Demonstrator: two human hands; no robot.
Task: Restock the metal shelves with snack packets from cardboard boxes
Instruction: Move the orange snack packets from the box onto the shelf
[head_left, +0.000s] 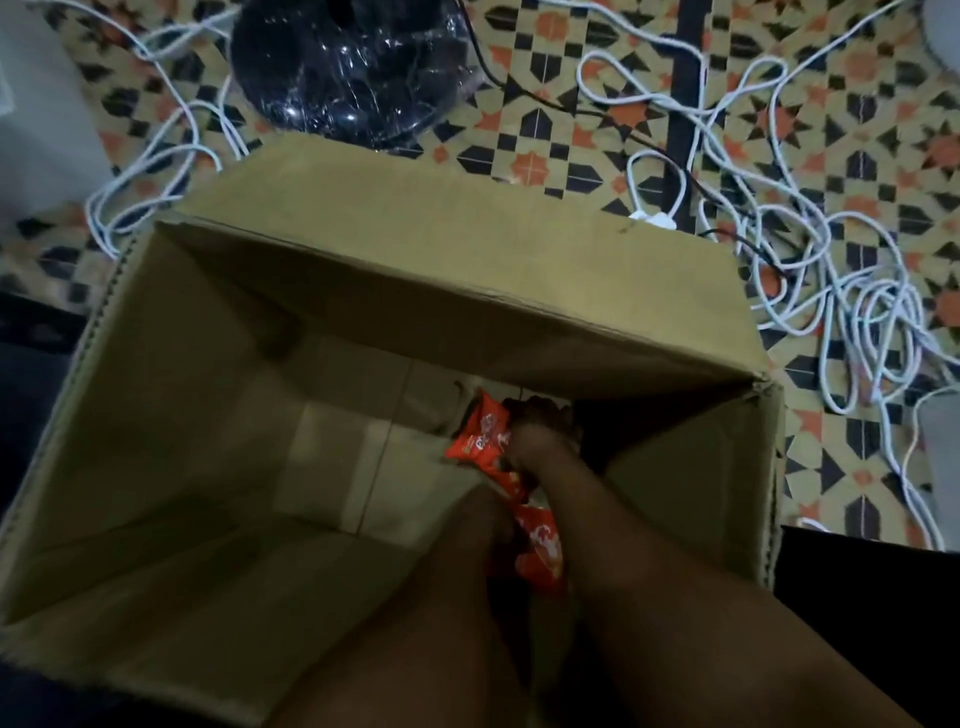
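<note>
I look down into a deep open cardboard box (218, 395). Both my arms reach to its bottom. My right hand (540, 436) grips an orange-red snack packet (480, 434) lying on the box floor. My left hand (493, 525) is lower in the frame, with its fingers against a second orange-red packet (540, 551); the forearm hides most of the hand, so its grip is unclear. No metal shelf is in view.
The box stands on a patterned orange, black and tan floor (571, 130). Tangled white cables (857, 312) lie to the right and far left. A dark round object wrapped in plastic (353, 67) sits beyond the box's far flap.
</note>
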